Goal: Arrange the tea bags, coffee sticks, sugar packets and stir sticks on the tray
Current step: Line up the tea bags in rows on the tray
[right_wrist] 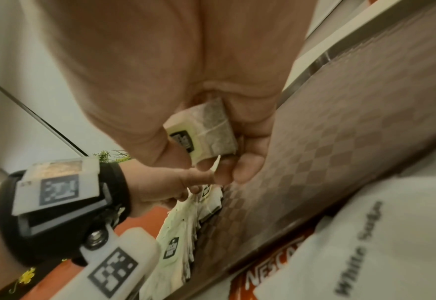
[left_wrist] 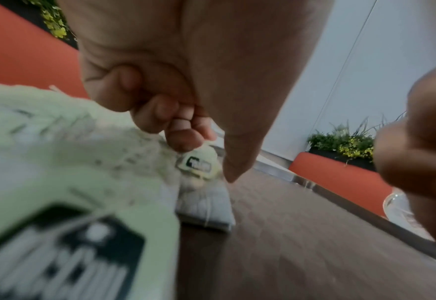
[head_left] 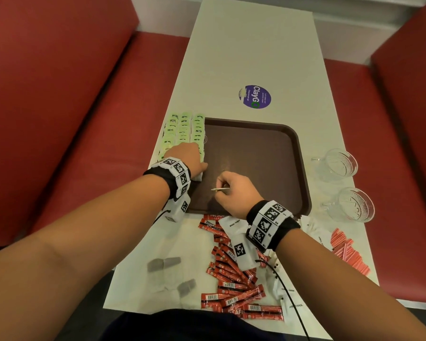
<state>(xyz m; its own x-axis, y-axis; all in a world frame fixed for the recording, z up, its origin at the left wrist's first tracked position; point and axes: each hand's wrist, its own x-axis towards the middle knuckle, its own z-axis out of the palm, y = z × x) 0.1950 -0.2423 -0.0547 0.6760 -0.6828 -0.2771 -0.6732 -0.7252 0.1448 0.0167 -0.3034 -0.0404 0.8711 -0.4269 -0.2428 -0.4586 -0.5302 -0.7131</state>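
Brown tray [head_left: 268, 153] under both hands is showing a faint checkered texture. Pale green tea bag tags [head_left: 182, 129] beyond the left hand [head_left: 186, 157] are carrying black print; coffee sticks [head_left: 234, 284] behind the right hand [head_left: 231, 193] are showing red.

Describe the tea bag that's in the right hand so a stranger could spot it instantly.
Start at the brown tray on the white table. Over its near edge, the right hand grips one tea bag. Unlike the green-tagged rows at the tray's left edge, it is off the surface.
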